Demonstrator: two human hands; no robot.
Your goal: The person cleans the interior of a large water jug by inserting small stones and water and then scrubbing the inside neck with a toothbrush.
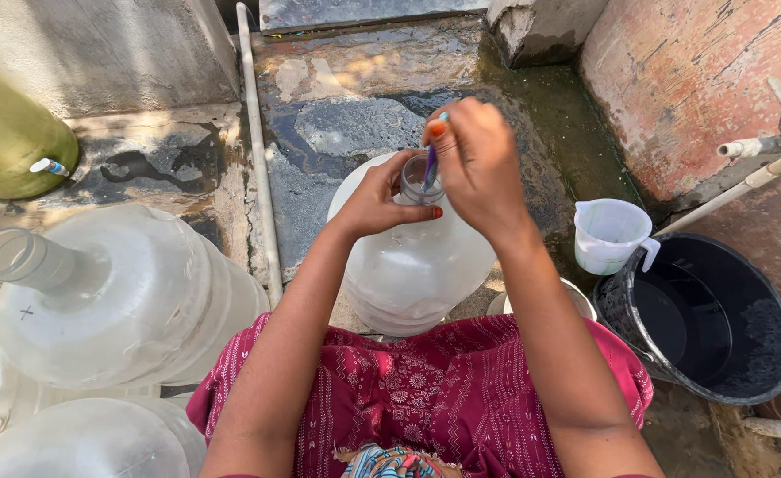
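Head view: at the centre stands a large clear plastic water jug (412, 261), upright on wet stone paving (355, 124), its narrow neck pointing up. The left hand (381, 199) comes in from seven o'clock and wraps around the neck, fingers curled closed on it, thumb toward the viewer. The right hand (474, 164) comes in from five o'clock and sits just above the mouth, fingers pinched shut on a thin purple-handled brush (430, 164) whose lower end goes down into the neck; how deep it reaches cannot be told.

At three o'clock of the jug a small white plastic measuring cup (610, 235) hangs on the rim of a round black plastic bucket (709, 319), which sits at four o'clock. At nine o'clock lies a second clear plastic jug (116, 296) on its side, with more clear jugs (80, 438) at eight o'clock. A green plastic jug (5, 142) lies at ten o'clock. A grey pipe (257, 150) runs from twelve toward six, just left of the held jug. A red patterned garment (434, 398) fills six o'clock.
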